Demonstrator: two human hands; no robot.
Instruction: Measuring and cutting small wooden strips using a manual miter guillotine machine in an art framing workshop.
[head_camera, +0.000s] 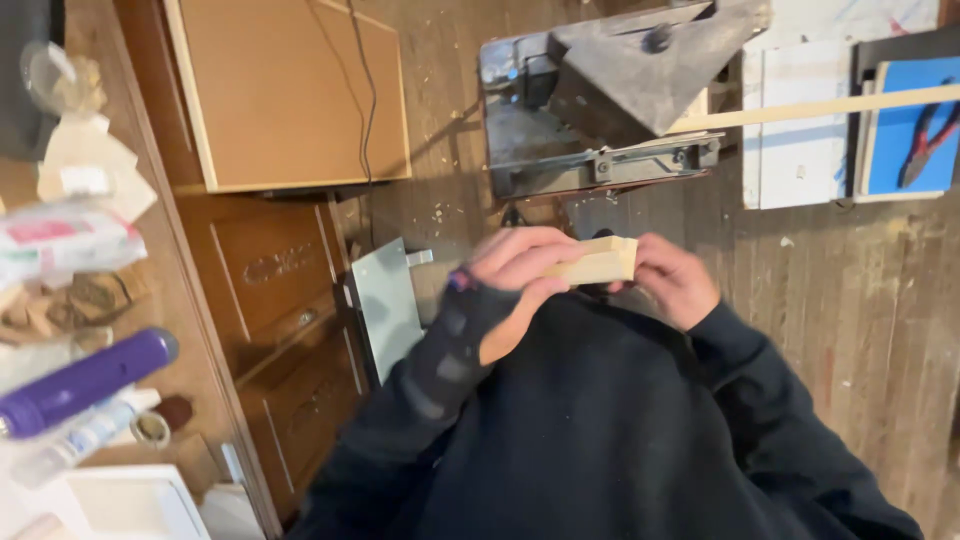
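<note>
Centre of frame: the person holds a small pale wooden block (600, 262) between both hands, close to the chest, over a dark sweatshirt (600, 440).

Left hand (520, 275), in a dark wrist brace (455, 350): fingers curled over the block's left end and top, grasping it.

Right hand (675, 280): fingers bent against the block's right end, gripping it from that side.

Upper centre of frame: a grey metal saw machine (600, 100) stands on the wood floor (860, 330). A long pale wooden strip (830, 108) runs from it to the right edge of the frame.

Upper right: red-handled pliers (925, 145) lie on a blue board (915, 130).

Upper left: a flat brown panel (290, 90) with a dark cable (368, 90) across it.

Left edge: a cluttered worktop with a purple cylinder (85, 382) and a white bag (65, 238).
</note>
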